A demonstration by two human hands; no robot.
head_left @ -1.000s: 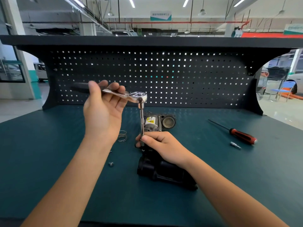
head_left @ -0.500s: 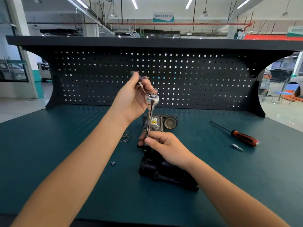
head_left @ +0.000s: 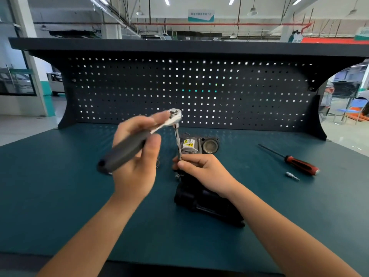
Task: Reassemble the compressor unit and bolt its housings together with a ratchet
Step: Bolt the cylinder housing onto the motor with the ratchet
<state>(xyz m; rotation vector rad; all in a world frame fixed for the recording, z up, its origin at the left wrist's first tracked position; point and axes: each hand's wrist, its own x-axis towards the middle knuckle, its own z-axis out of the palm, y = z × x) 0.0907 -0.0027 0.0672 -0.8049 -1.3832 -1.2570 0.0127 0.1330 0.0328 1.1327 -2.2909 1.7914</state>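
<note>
The left hand [head_left: 137, 156] gripped the ratchet [head_left: 123, 153] by its dark handle, fingers curled over the top and thumb underneath. It held the tool raised above the bench [head_left: 60, 196]. The handle pointed down and toward the left, and the chrome head was at the upper right, in front of the pegboard [head_left: 199, 86]. The hand and handle were blurred.

A thin extension [head_left: 177, 140] ran almost straight down from the ratchet head. The right hand [head_left: 201, 170] pinched its lower end between thumb and forefinger, with the other fingers curled loosely beside them. That hand sat right over the top end of the compressor [head_left: 205, 204]. The compressor was a black body lying on the bench near the middle, its long side running toward the near right. The right hand hid the tip of the extension, so it may have been on a bolt, but that could not be told.

Just behind the right hand lay a motor [head_left: 188, 145] with a yellow warning label, and a round cap [head_left: 210, 146] touched its right side. A wire spring [head_left: 157, 163] showed partly between the two hands. Well apart to the right lay a screwdriver [head_left: 299, 162] with a red and black handle, and a small bit [head_left: 292, 175] lay just in front of it.
</note>
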